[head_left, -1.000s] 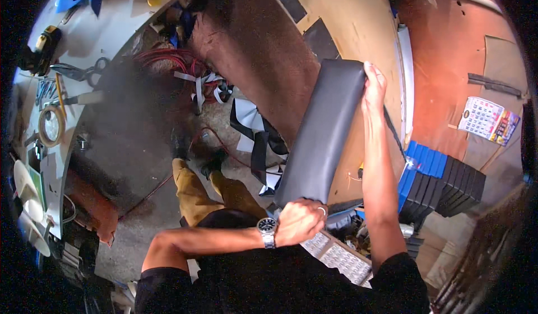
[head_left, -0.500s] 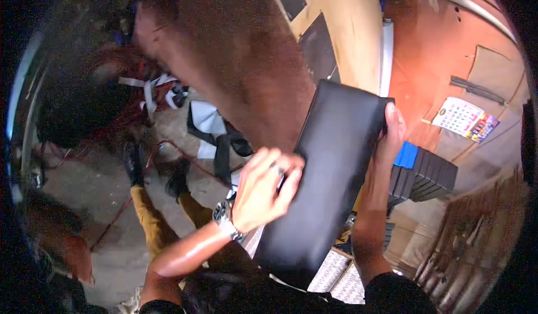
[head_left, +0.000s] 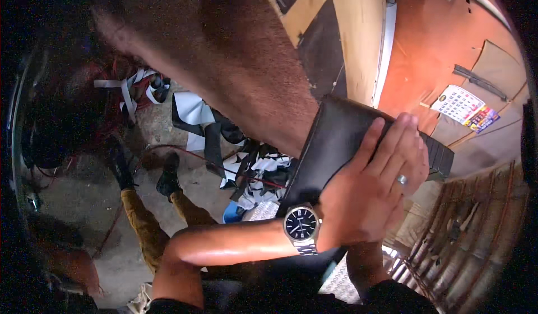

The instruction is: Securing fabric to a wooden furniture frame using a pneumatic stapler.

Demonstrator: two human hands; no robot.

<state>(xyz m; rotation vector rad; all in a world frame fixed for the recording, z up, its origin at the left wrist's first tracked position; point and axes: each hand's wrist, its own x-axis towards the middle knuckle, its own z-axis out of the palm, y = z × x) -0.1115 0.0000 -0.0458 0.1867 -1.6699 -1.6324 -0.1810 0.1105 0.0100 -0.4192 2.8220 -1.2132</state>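
Item: black padded block (head_left: 316,157), long and box-shaped, in smooth, leather-like covering.
Position: in front of the person's trunk, set at a slant; far end near the pale wooden board (head_left: 358,45), left long side against the view of the brown surface (head_left: 241,50). Near end lost behind the left forearm; whatever bears it from below cannot be made out.
Left hand (head_left: 364,196): laid across the block's right part, back of the hand uppermost; wristwatch (head_left: 301,223) and ring (head_left: 402,179) worn.
Left grip: unclenched, fingers stretched out close together over the block.
Right forearm (head_left: 365,263): rises beneath the left hand; its hand is screened from sight, so the state of that grip cannot be told.
Weight: probably light to moderate for its bulk, judging by the padded form.
Firmness: likely soft at the skin over a stiffer core, since the edges keep a square line.
Surface: sheen suggests a slick face, apt to slide under dry fingertips.
Fragility: low; the covering seems likelier to scuff or crease than the body to break.
Best hold: both long sides, palms flat and opposed, or one hand under each end; pinching the covering alone seems poor.
Nearby: black and white offcuts (head_left: 193,108) on the floor (head_left: 84,202); printed calendar (head_left: 457,104) at right.
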